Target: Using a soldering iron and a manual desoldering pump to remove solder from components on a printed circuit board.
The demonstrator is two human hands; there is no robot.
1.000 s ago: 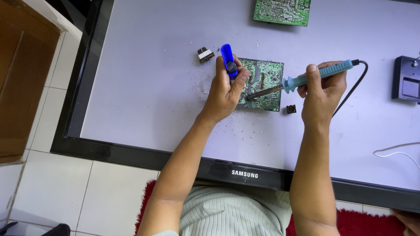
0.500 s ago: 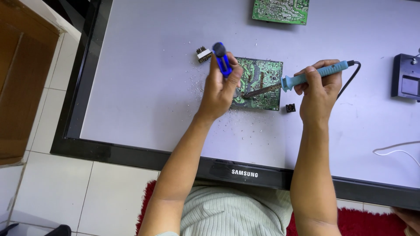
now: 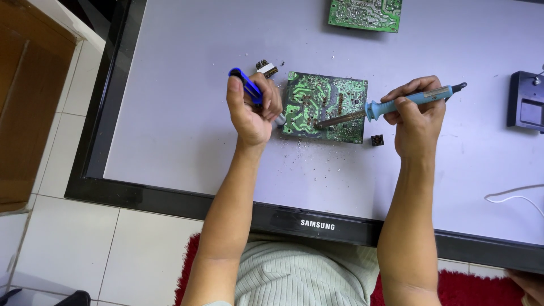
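right now the green rectangular circuit board [image 3: 324,106] lies solder-side up on the pale screen of a flat television panel with a black frame [image 3: 170,195], which serves as the bench. the right hand [image 3: 418,122], just right of the board, is closed around the light-blue handle of a soldering iron [image 3: 396,103], angled low so its metal tip rests on the board's middle, likely to heat a joint. the left hand [image 3: 253,110], at the board's left edge, is clamped on a blue plastic desoldering pump [image 3: 245,85], held upright with the thumb by its top. a small black component [image 3: 377,140] sits just right of the board, a small brown-and-white component [image 3: 266,68] just above-left, another green board [image 3: 365,14] well above.

compared with half a second ago, the pump has drawn back leftward off the board, while the iron has kept its place.
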